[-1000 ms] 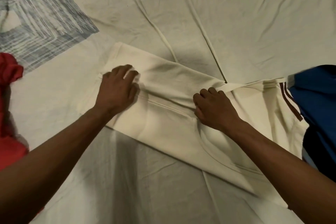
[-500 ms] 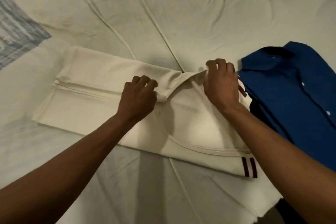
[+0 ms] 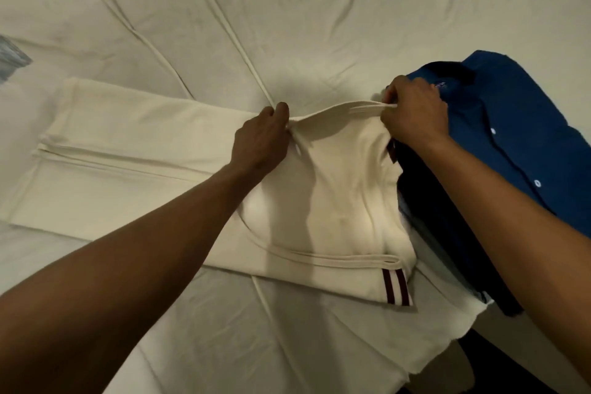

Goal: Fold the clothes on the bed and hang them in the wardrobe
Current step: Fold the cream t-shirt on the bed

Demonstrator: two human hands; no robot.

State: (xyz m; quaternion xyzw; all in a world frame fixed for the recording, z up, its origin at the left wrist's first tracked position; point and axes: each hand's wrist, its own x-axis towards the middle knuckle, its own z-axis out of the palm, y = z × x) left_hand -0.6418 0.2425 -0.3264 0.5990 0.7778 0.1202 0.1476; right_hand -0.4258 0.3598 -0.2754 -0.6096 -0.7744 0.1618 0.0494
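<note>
Cream garment (image 3: 134, 169), folded into a long band, lies flat across the bed (image 3: 319, 25), running from the left side toward the right. Dark maroon double stripe (image 3: 397, 287) shows on its near right corner. A cream ribbed edge (image 3: 351, 110) at the far right end is lifted slightly off the rest of the cloth and stretched between the two hands.

Left hand (image 3: 260, 139): fingers curled, pinching the left end of that ribbed edge, knuckles up, forearm lying over the middle of the garment.

Right hand (image 3: 412, 112): fingers curled around the right end of the same edge, gripping it.

Blue shirt (image 3: 511, 137), white buttons visible down its front, lies just beside the cream garment on the right, touching or overlapping its end; exact contact hidden under the right hand. Its near part falls into dark shadow.

Bed sheet cream, creased, with long folds radiating from the centre. Small patch of blue-grey print (image 3: 11, 54) at the left edge.
</note>
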